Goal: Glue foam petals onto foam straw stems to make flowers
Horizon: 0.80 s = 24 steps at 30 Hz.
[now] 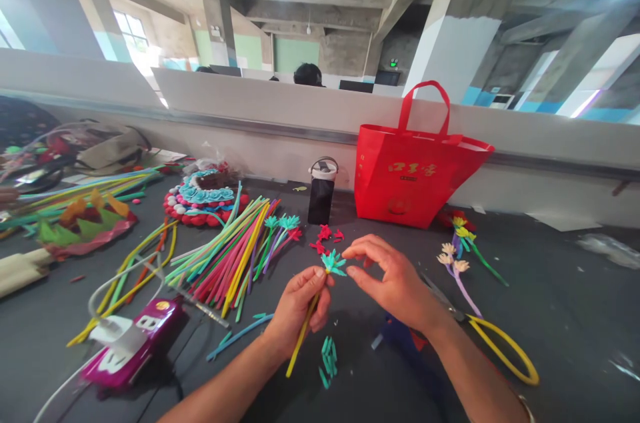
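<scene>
My left hand pinches the yellow stem of a pipe-cleaner flower with turquoise petals, held upright and slightly tilted. Close to the petals on the right, my right hand has its fingers curved and apart; I see nothing between them. Cut turquoise pipe-cleaner pieces lie on the dark table below. Red star-shaped pieces rest just behind the flower. Partly behind my right forearm lie scissors and a bent yellow pipe cleaner.
A bundle of coloured pipe cleaners lies left, with finished turquoise flowers. A purple power strip stands front left. At the back are a tumbler and a red bag. More flowers lie at right.
</scene>
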Available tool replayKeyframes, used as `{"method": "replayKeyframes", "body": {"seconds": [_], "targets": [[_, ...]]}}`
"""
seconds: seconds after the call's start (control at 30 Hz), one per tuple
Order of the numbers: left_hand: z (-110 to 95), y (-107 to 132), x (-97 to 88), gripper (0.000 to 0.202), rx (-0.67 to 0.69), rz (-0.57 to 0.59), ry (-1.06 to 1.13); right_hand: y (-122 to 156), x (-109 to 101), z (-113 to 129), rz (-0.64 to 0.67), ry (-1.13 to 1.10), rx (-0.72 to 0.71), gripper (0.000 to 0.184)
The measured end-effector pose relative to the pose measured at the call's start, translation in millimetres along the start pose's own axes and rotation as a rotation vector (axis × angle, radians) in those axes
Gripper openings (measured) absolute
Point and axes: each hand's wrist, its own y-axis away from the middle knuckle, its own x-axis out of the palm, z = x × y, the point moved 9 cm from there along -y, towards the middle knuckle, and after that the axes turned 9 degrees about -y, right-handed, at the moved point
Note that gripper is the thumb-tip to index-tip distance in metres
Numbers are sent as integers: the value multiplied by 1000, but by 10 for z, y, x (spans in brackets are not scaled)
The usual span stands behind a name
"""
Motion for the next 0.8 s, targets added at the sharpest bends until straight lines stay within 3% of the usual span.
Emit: {"method": "replayKeyframes", "body": {"seconds": [0.13, 0.4, 0.5, 0.7, 0.8], "targets": [[11, 6, -3, 25, -6, 0, 0, 4, 136, 6, 37, 125, -83, 28], [37, 12, 19, 26, -33, 26, -18, 3, 121, 20, -2, 242, -161, 9], [22, 13, 25, 26, -35, 10, -23, 8, -42, 15, -56, 248, -161, 9], [20, 1, 19, 25, -21, 12, 3, 78, -596, 11, -344, 224, -124, 8], [30, -9, 11, 24, -17, 21, 21, 79, -673, -37, -379, 208, -84, 11]]}}
